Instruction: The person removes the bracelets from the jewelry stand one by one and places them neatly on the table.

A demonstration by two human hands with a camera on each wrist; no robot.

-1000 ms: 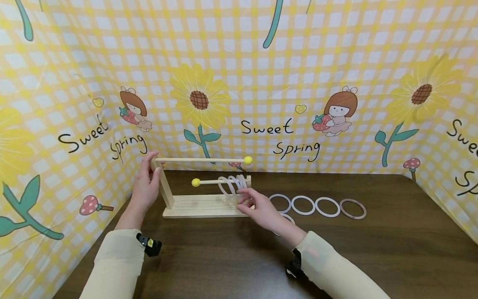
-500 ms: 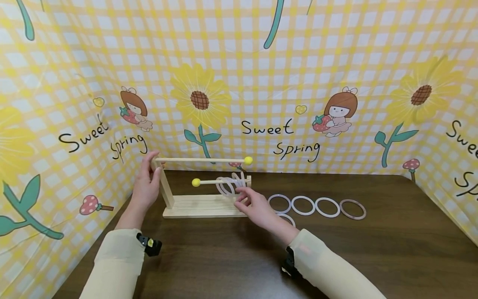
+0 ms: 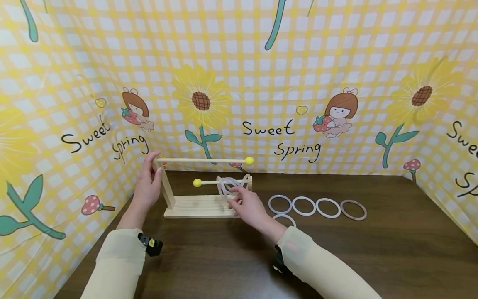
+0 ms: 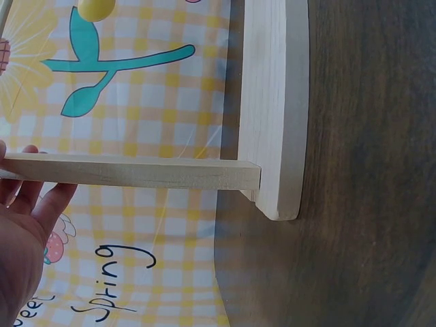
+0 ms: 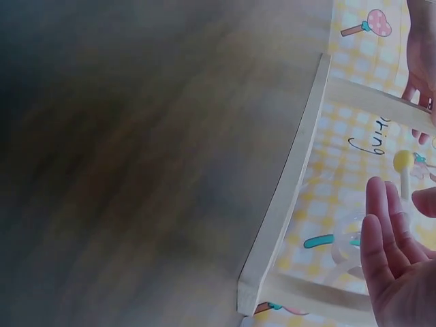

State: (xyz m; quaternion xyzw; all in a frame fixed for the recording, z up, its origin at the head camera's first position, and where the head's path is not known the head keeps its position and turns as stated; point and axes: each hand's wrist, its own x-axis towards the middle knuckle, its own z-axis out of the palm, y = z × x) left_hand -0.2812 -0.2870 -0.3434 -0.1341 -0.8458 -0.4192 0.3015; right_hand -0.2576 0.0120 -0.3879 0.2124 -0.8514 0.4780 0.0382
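Observation:
A pale wooden stand [image 3: 201, 207] has a post at each end. From its left post the upper rod [image 3: 201, 160] reaches right to a yellow ball, while the lower rod [image 3: 207, 182] points left from the right post to another. My left hand [image 3: 148, 187] grips the top of the left post [image 4: 136, 172], fingers and thumb on either side. Several translucent rings [image 3: 219, 187] hang tilted on the lower rod. My right hand [image 3: 251, 207] touches them with extended fingers [image 5: 373, 238]; its thumb stands apart. The hand hides part of the rings and the right post.
Right of the stand, a row of several rings lies flat on the dark wooden table [image 3: 209, 257], among them a white ring [image 3: 328, 216] and a pinkish ring [image 3: 353, 218]. Another ring [image 3: 286, 216] lies in front. A checked cloth [image 3: 261, 83] rises behind and at both sides.
My right hand has moved left along the lower rod, and some rings have shifted and tilted leftward with it. The left hand has kept its hold on the post.

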